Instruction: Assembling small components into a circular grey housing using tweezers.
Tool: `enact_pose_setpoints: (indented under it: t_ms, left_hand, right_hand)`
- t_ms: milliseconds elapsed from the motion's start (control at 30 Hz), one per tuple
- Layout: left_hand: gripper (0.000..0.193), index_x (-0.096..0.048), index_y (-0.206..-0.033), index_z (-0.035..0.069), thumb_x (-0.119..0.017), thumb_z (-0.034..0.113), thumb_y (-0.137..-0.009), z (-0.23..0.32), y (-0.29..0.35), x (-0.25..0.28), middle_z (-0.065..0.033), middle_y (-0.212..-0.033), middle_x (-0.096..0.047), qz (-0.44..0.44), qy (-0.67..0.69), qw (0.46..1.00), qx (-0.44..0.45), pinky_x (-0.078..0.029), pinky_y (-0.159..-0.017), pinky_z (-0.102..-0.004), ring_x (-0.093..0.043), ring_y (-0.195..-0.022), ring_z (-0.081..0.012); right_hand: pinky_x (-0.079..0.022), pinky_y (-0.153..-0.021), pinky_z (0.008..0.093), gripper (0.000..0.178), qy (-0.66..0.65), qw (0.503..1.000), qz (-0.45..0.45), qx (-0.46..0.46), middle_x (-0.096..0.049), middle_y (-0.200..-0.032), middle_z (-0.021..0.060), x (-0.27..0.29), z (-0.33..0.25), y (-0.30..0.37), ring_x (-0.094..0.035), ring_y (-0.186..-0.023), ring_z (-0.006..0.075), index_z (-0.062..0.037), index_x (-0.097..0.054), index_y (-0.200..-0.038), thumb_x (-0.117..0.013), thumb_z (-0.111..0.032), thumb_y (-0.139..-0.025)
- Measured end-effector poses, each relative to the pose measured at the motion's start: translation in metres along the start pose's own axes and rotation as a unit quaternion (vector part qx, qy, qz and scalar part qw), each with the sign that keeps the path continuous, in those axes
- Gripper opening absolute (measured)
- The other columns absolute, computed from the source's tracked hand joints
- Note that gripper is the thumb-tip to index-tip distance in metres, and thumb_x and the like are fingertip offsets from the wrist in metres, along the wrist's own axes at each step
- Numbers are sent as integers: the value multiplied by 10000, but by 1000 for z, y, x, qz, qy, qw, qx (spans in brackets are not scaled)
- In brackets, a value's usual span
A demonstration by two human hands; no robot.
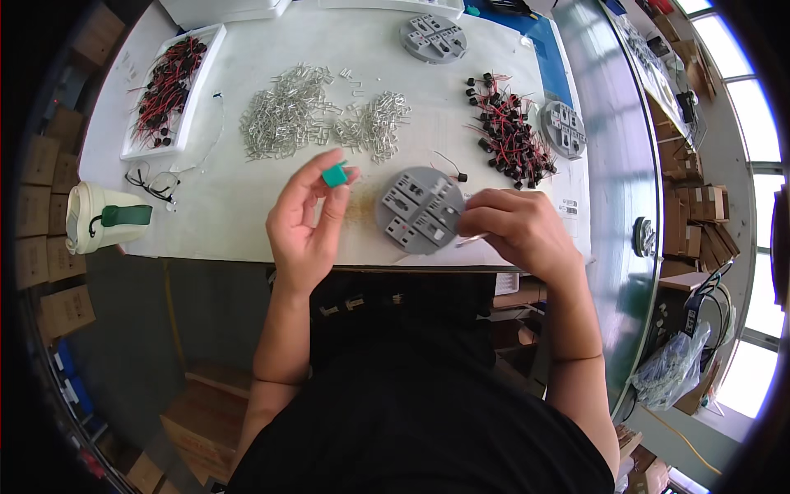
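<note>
A small green block is pinched between the thumb and fingers of my left hand, raised above the near part of the table. Just right of it lies a round grey fixture with raised blocks and slots on its top. My right hand is closed at the fixture's right edge, its fingertips by the rim. A thin pale sliver shows under those fingers, too small to name. Beyond the fixture rests a single black round component with a thin wire.
Piles of clear U-shaped pieces lie mid-table. To their right is a heap of black components with red wires; more fill a white tray. Two more grey fixtures, glasses and a cream cup stand around.
</note>
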State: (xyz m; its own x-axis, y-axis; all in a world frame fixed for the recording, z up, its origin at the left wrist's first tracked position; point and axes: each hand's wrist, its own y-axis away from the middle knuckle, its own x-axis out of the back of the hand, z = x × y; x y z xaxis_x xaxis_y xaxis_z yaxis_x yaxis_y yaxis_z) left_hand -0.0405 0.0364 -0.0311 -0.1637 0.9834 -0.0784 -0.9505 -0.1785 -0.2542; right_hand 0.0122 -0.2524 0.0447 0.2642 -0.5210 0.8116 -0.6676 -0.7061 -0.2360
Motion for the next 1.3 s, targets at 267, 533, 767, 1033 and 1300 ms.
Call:
enact_pose_setpoints:
  t_ms: [267, 533, 767, 1033, 1300]
  left_hand:
    - [359, -763, -1259, 69, -803, 40, -903, 1, 2, -25, -75, -1056, -787, -123, -330, 909, -224, -568, -952, -397, -716, -1114, -277]
    - [403, -761, -1263, 92, -826, 65, -866, 2, 18, -22, -41, -1018, -784, -141, -353, 896, -231, -550, -951, -426, -706, -1109, -268]
    - [410, -758, -1268, 94, -829, 75, -865, 2, 13, -27, -35, -999, -784, -133, -361, 892, -237, -547, -937, -421, -707, -1089, -262]
    - [371, -759, -1243, 62, -825, 46, -878, 2, 1, -38, -74, -1016, -783, -123, -332, 906, -233, -561, -899, -417, -716, -1020, -275]
    - [332, -731, -1195, 44, -816, 15, -876, -6, 6, -39, -70, -985, -766, -82, -265, 945, -171, -570, -817, -397, -721, -951, -256]
  right_hand:
    - [-579, -751, 418, 123, -19, 988, 54, -145, -733, -964, 132, -32, 32, -62, -729, -851, 343, -49, -781, -1009, -777, -63, -887]
    - [-569, -813, 460, 193, 30, 987, -38, -151, -741, -1013, 131, -58, 29, -101, -736, -912, 346, -71, -783, -1032, -797, -194, -884]
    - [-567, -817, 438, 216, 64, 981, -36, -182, -742, -1016, 138, -60, 35, -93, -734, -909, 328, -39, -752, -1042, -799, -172, -878]
    - [-547, -742, 327, 152, -100, 958, 41, -264, -765, -948, 100, -30, 31, -80, -666, -768, 154, 15, -728, -1029, -753, -98, -930]
    - [-499, -692, 247, 163, -258, 906, 47, -331, -702, -885, 1, -21, 12, -47, -598, -765, 48, 20, -681, -1012, -777, -64, -911]
